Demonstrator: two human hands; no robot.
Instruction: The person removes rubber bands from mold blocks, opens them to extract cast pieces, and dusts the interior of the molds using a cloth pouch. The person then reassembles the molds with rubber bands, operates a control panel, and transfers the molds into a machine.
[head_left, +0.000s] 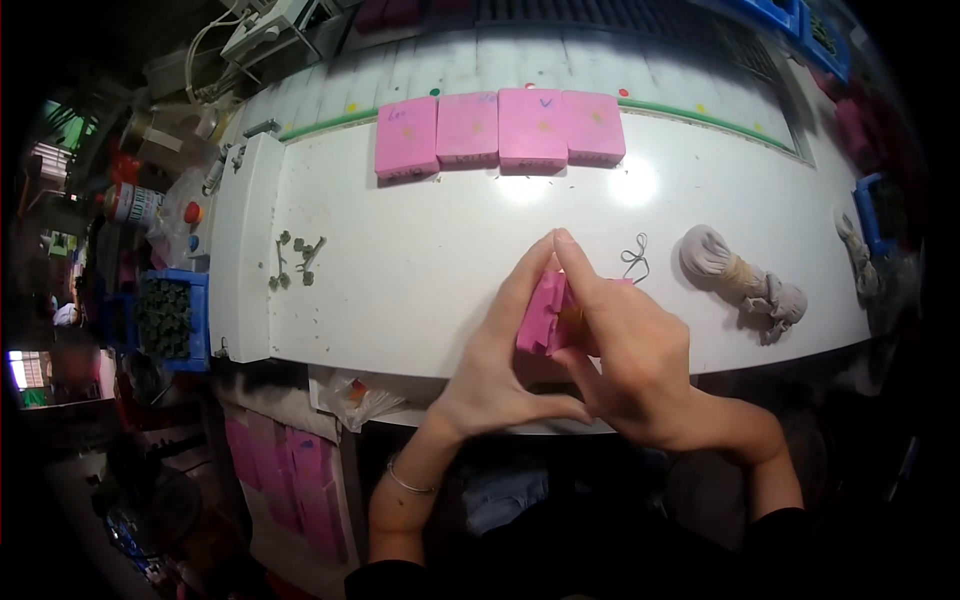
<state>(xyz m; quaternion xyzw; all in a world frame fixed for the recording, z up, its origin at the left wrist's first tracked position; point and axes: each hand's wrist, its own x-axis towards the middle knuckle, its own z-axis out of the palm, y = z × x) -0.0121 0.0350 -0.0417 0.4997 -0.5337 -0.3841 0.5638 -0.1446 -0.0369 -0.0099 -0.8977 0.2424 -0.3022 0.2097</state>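
Near the front edge of the white table (350,310), both hands surround a small pink piece (540,318) with an uneven edge. My left hand (502,350) lies along its left side, fingers stretched forward and thumb apart below. My right hand (632,350) is on the other side, its fingers bent over the piece, with something yellowish under them. The two hands' fingertips meet beyond the piece. What the right fingers grip is partly hidden. A thin grey looped cord (636,258) lies just beyond my right hand.
Four pink blocks (532,130) stand in a row at the back. Green sprigs (296,262) lie at the left. At the right is a bundle of whitish cloth (742,278). A blue crate (197,318) of green pieces stands beyond the table's left end.
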